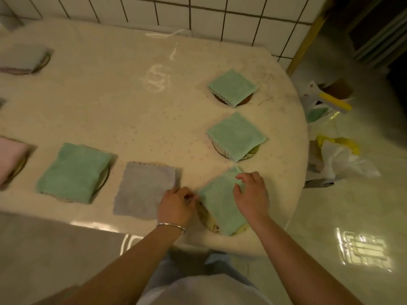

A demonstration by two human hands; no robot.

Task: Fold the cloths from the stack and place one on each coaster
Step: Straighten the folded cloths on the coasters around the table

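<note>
A folded green cloth (220,203) lies on a round coaster (206,219) near the table's front edge. My right hand (252,195) rests on the cloth's right side with fingers spread. My left hand (176,204) pinches the cloth's left corner with curled fingers. Two more folded green cloths (232,88) (236,136) sit on coasters behind it. A grey cloth (144,190) and another green cloth (73,172) lie to the left, each over a coaster.
A pink cloth (10,158) and a pale cloth (21,59) lie on coasters at the left edge. The round table (123,106) carries a pale cover. Plastic bags (339,159) and a box (328,97) stand on the shiny floor to the right.
</note>
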